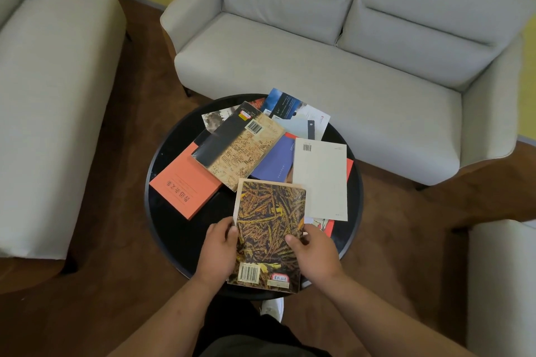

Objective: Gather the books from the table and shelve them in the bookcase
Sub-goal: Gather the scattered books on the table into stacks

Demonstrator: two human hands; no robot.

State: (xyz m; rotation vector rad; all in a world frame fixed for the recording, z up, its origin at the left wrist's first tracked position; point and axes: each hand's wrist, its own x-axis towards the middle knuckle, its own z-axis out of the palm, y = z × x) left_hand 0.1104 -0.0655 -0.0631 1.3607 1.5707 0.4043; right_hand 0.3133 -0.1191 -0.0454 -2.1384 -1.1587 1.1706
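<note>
Several books lie scattered on a round black table [171,229]. Nearest me is a book with a wheat-pattern cover [268,220], back side up with a barcode. My left hand [217,249] grips its left edge and my right hand [313,255] grips its right edge, thumb on the cover. Behind it lie an orange book [185,185], a map-patterned book with a dark spine [240,148], a blue-purple book [275,159], a cream book [322,180] and a blue-and-white book [290,107]. No bookcase is in view.
A grey two-seat sofa [348,46] stands behind the table. A grey armchair [49,95] is at the left and another grey seat [504,284] at the lower right. The floor [116,298] is brown carpet. My white shoe [272,309] shows under the table edge.
</note>
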